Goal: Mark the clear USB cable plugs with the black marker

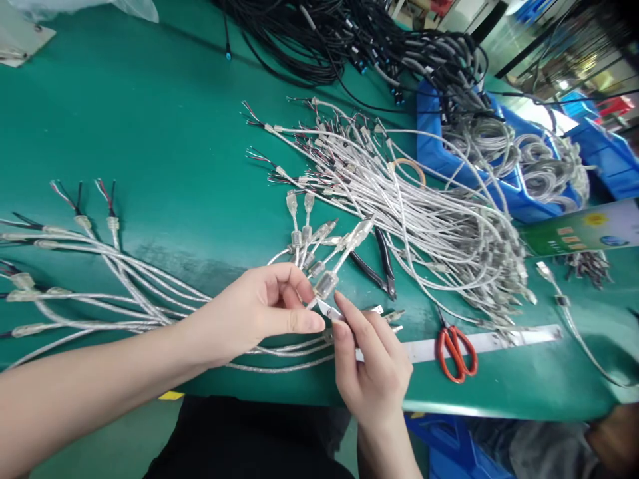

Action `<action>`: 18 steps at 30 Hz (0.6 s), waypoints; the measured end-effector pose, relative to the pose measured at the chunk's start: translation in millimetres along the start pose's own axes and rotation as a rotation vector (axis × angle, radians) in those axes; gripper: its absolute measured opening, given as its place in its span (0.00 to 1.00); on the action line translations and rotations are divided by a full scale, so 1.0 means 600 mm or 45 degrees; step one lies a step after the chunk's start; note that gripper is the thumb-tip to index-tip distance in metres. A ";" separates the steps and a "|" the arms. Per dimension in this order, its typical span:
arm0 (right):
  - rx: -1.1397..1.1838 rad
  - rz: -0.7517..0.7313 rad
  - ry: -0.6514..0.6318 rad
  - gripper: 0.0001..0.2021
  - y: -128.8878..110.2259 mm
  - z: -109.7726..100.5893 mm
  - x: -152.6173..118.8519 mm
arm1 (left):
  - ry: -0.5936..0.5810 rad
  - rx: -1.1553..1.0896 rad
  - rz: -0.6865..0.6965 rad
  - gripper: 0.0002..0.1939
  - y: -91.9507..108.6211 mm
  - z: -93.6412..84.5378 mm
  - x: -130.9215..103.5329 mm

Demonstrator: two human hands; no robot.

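My left hand [264, 306] pinches a clear-jacketed USB cable [327, 285] just below its bulky clear-covered bead, with the USB plug pointing up and away. My right hand [374, 362], closed between thumb and forefinger, grips a small flat silver piece that looks like a blade [328, 309], its tip touching or very near the cable beneath the bead. Several similar USB plugs [296, 233] lie around the hands. Their cables [144, 299] run left under my left forearm to stripped ends with red, white and black wires.
A large heap of grey USB cables [424, 213] covers the right middle. Black-handled pliers [382, 266], orange-handled scissors [456, 356] and a steel ruler [529, 336] lie nearby. Blue bins [434, 153] with coiled cables and black cables [309, 40] stand farther back. Another person's arm [616, 439] shows lower right.
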State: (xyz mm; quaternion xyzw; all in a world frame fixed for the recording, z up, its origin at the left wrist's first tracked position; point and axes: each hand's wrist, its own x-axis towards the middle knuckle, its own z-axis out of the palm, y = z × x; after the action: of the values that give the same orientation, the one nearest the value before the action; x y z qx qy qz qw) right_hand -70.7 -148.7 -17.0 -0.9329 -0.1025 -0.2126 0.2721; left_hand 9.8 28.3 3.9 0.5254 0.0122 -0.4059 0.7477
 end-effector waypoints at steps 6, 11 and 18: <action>-0.080 0.007 0.075 0.13 -0.005 0.009 -0.004 | 0.014 -0.010 -0.008 0.16 0.001 0.003 -0.001; -0.147 0.000 0.169 0.13 -0.011 0.020 -0.007 | 0.024 -0.040 -0.012 0.15 0.002 0.002 -0.001; -0.168 -0.009 0.239 0.11 -0.011 0.028 -0.002 | 0.041 -0.068 0.002 0.16 0.003 0.005 -0.002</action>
State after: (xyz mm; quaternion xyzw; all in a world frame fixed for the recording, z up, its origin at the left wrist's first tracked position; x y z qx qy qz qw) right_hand -68.4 -134.1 -27.4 -0.9244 -0.0658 -0.3062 0.2175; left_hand 8.5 26.9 7.2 0.5118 0.0346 -0.3965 0.7614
